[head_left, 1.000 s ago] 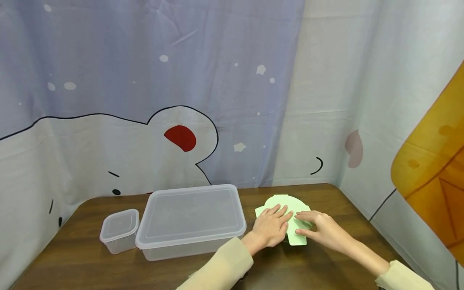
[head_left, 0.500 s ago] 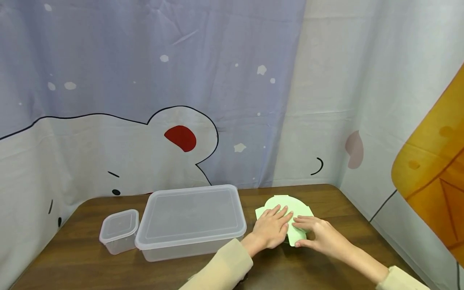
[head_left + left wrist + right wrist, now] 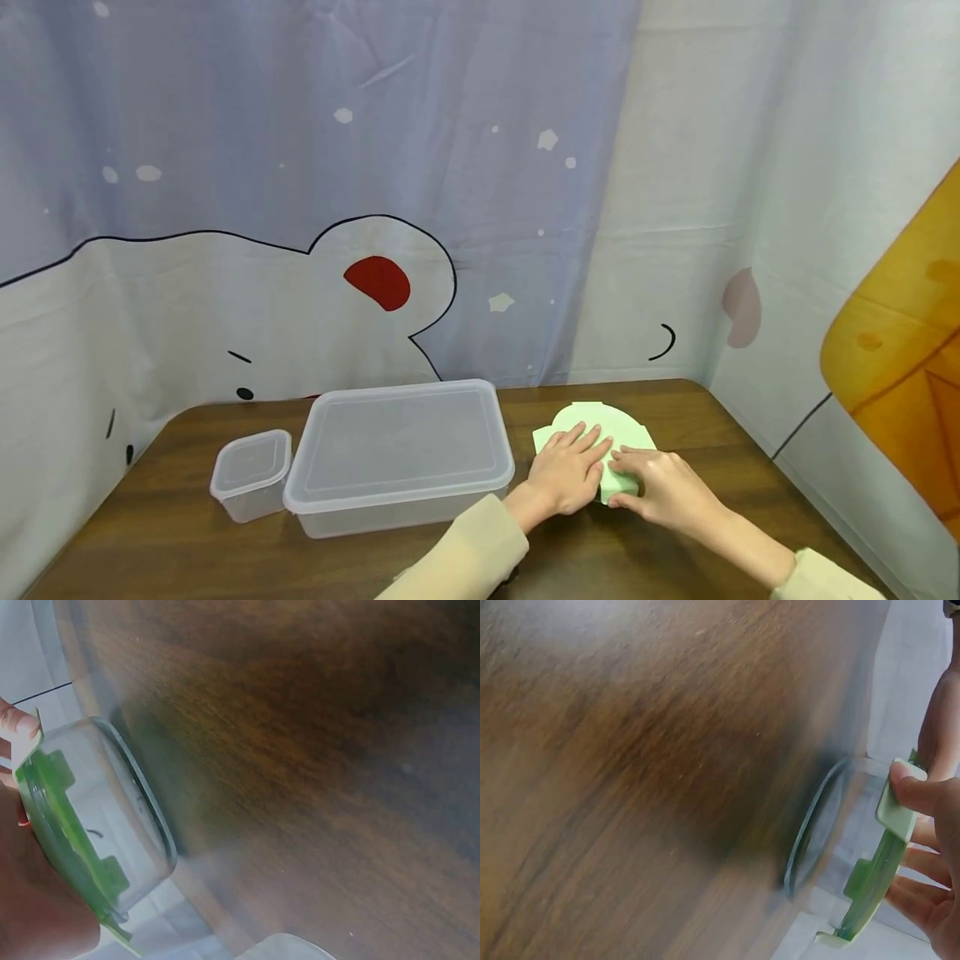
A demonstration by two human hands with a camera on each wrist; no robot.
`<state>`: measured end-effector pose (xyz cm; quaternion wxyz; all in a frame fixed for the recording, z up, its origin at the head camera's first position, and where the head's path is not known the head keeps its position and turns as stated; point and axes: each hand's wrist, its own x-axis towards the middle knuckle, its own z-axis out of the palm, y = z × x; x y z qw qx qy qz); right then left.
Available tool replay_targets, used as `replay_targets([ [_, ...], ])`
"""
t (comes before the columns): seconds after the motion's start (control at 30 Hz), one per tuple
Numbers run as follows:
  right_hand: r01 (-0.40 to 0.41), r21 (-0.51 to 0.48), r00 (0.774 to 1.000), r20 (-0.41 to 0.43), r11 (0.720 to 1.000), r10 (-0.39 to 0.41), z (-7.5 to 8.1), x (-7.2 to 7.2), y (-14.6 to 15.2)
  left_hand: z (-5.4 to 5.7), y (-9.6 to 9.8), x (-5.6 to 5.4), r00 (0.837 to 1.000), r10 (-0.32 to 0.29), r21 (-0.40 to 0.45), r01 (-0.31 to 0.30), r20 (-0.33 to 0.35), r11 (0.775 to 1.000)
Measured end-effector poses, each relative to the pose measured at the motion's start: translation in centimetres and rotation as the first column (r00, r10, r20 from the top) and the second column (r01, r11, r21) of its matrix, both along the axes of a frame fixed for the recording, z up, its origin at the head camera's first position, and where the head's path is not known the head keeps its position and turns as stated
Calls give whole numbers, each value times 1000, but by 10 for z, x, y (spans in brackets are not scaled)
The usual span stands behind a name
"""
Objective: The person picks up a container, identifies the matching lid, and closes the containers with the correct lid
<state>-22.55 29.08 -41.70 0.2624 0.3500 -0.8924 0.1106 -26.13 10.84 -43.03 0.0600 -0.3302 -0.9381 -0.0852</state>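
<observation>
A round clear glass food container stands on the table, its light green snap lid on top. In the head view my left hand lies on the lid with fingers spread and straight. My right hand is at the lid's near right side, fingers bent over the top. In the right wrist view its thumb presses a locking flap, which is folded down against the container's side. Another flap sticks outward. Part of the lid is hidden under both hands.
Left of the hands stands a large rectangular plastic box with a translucent lid. Beside it is a smaller lidded plastic box. A printed curtain hangs behind the brown wooden table.
My right hand has come from beside the lid onto its near right flap. That flap has gone from sticking out to folded down. My left hand has stayed on the lid.
</observation>
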Motion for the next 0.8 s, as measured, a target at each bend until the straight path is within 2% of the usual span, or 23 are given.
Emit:
replay_targets([
  [0.4,7,24,992,-129,1000,-4,-9,0,0,-1,2,-1,1000,2,0,-2,-5,1000],
  [0.8,6,37,972,-234,999,3,-18,2,-5,-3,3,-3,1000,0,-17,-1,-21,1000],
])
